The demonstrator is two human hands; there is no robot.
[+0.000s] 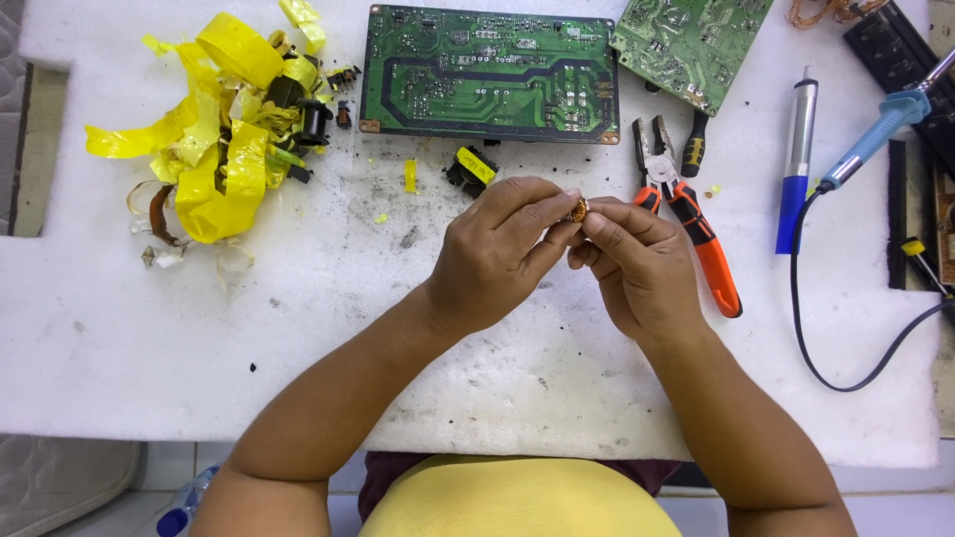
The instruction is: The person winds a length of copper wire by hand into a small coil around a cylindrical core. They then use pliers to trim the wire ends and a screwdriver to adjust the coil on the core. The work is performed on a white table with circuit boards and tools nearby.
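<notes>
1. The bench [119,338] is covered with a white foam sheet, speckled with dark crumbs.
2. A large green circuit board [487,75] lies at the far middle; a second green board [691,40] sits tilted at its right.
3. A heap of yellow tape [214,129] with small dark parts lies at the far left.
4. At the right lie a blue-handled soldering iron [880,129] with its black cord, a blue and silver suction tool [798,159], and orange-handled pliers [686,214].
5. The left hand [492,259] and right hand [637,268] meet over the middle of the bench.
6. Fingers of both hands are pinched on a small copper coil [579,208], held between them just near of the large board.
7. A small black part with a yellow band [472,167] lies just beyond the left hand.
</notes>
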